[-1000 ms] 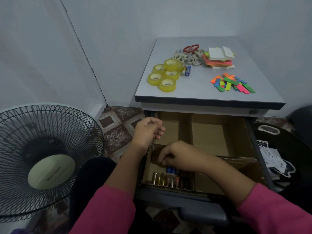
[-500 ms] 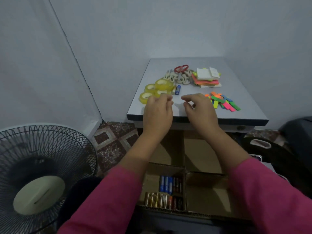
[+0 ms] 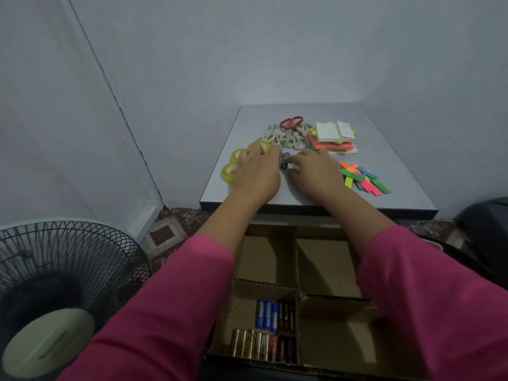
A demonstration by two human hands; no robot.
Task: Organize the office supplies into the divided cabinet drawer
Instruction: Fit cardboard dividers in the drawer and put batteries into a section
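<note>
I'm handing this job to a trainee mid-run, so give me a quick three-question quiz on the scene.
1. True or false: the scissors lie in the drawer.
2. Which drawer compartment holds the batteries: A near left, B near right, C far left?
3. What small items on the cabinet top do the left hand and right hand meet at?

Key: 1 false, they lie on the cabinet top. 2 A. 3 The loose batteries.

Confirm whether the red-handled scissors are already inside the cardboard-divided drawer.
No, the red-handled scissors lie on the grey cabinet top, outside the cardboard-divided drawer.
</note>
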